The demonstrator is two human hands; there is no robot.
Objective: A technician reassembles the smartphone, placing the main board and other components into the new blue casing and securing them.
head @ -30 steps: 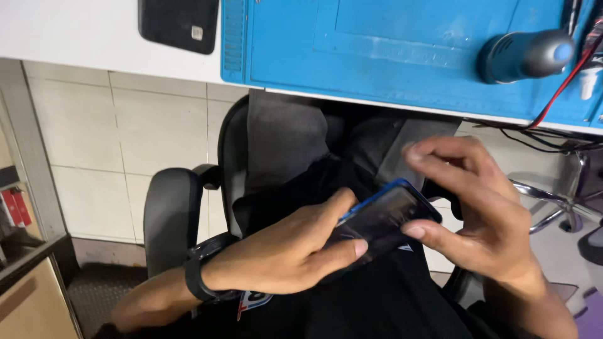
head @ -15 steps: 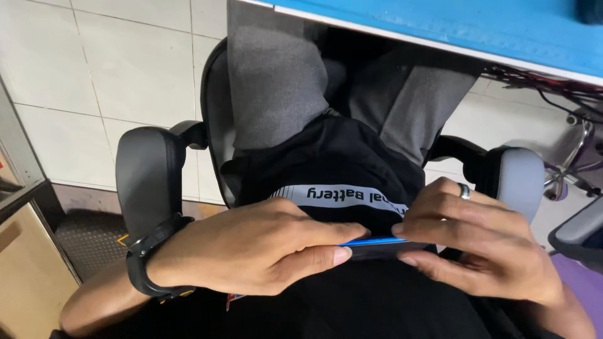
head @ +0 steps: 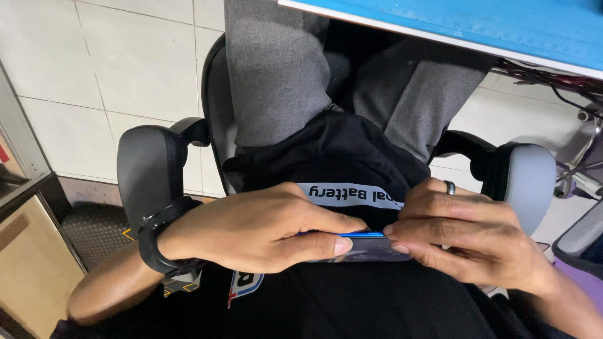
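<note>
Low over my lap I hold a thin dark phone with a blue edge (head: 367,243), seen edge-on. My left hand (head: 257,235), with a black wristband, grips its left end between thumb and fingers. My right hand (head: 468,238), with a dark ring on one finger, pinches its right end. Most of the phone is hidden by my fingers. Under it is my black shirt with a white printed band.
I sit in an office chair with grey armrests (head: 147,169) at either side. My grey trousers (head: 276,69) reach under a white desk with a blue mat (head: 502,28) at the top edge. Cables and a chair base (head: 581,169) lie right; a wooden cabinet (head: 28,270) stands left.
The view tipped down from the desk to my lap. The phone went from tilted face-up to flat and edge-on, lower and nearer my body, with both hands closed tighter on its ends.
</note>
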